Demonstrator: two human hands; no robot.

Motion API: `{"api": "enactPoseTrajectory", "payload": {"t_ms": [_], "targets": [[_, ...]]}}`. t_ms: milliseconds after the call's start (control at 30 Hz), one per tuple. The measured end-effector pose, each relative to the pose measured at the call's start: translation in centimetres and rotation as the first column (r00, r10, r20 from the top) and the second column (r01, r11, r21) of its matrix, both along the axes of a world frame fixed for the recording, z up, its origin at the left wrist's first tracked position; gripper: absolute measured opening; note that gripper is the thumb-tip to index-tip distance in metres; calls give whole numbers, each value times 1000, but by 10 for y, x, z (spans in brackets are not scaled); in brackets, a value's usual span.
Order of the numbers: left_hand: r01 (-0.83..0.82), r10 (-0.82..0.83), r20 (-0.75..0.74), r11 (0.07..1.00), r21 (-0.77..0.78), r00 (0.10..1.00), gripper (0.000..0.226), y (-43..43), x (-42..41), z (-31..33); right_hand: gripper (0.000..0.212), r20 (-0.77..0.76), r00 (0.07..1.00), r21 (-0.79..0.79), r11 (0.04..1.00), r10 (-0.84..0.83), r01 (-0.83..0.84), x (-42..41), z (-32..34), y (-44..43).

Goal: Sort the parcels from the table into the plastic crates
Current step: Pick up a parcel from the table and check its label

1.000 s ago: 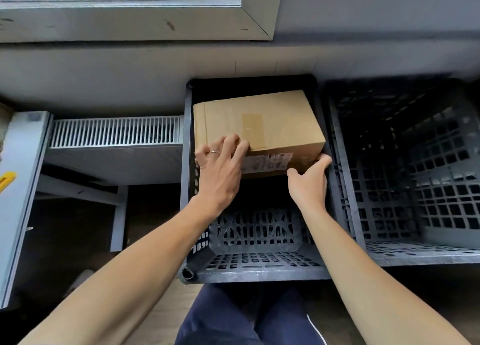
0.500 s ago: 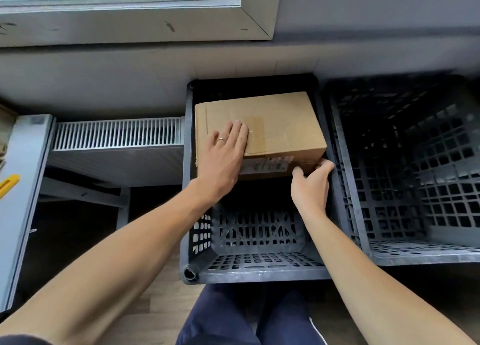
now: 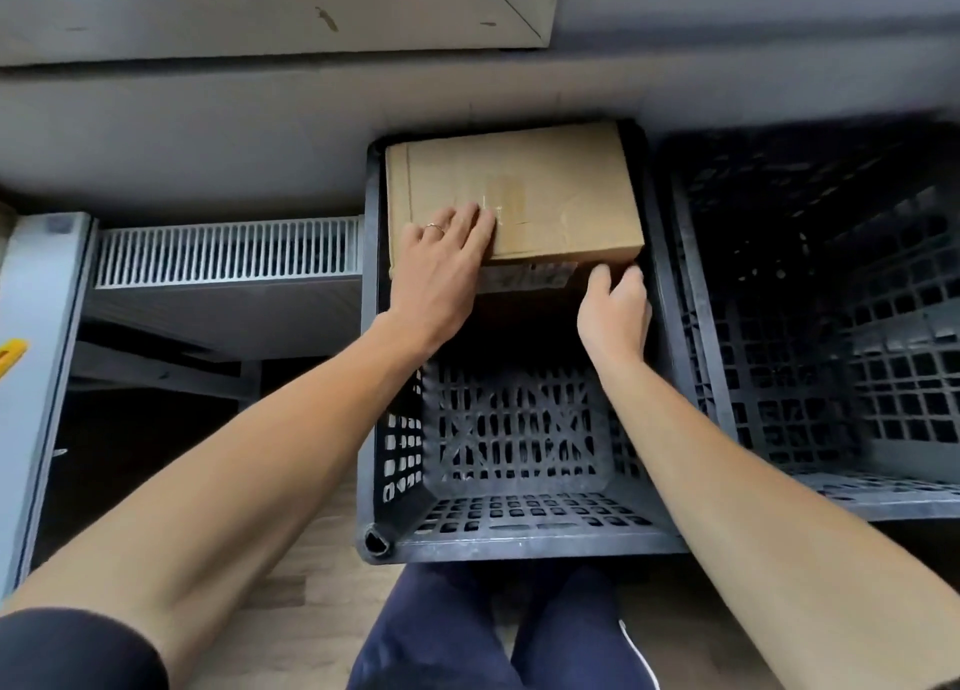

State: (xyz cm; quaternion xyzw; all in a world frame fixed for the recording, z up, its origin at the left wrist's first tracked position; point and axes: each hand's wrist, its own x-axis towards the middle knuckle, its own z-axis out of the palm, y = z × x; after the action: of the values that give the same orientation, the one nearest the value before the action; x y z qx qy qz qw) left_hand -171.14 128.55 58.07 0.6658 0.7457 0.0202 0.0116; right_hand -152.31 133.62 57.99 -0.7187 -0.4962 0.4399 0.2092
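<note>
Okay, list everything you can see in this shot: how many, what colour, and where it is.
cardboard parcel: one, brown, at the far end of the left crate.
left crate: one, black, on the floor ahead of the knees.
right crate: one, black, right beside it.
radiator: one, white, left of the crates.
yellow object: one, at the left edge.
trousers: navy, bottom centre.
left hand: one, flat on the parcel's top.
right hand: one, grips the parcel's near right corner.
</note>
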Motion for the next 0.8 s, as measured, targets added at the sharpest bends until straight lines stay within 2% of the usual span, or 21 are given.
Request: {"api": "enactPoseTrajectory", "payload": {"t_ms": [133,267,400,467,633,800], "targets": [[43,-44,44,999,26,998,76,1,-11,-7,47,36,999,9,1000,-16,16,-2,-9,8],[80,-80,8,995,67,997,73,-4,-21,-23,35,57,998,-35,999,-7,9,0,-19,12],[132,-133,20,989,60,991,72,0,-28,-26,34,66,998,-73,997,20,-15,3,-19,14],[127,-130,32,990,63,991,73,0,-28,-26,37,61,997,-101,994,42,-35,6,-20,16],[108,-110,115,994,25,987,80,0,-27,-15,66,39,997,-202,978,68,-58,10,-14,9],[39,-32,212,999,-26,977,82,3,-13,1,64,-42,997,-243,968,62,-70,16,-7,-23]]}}
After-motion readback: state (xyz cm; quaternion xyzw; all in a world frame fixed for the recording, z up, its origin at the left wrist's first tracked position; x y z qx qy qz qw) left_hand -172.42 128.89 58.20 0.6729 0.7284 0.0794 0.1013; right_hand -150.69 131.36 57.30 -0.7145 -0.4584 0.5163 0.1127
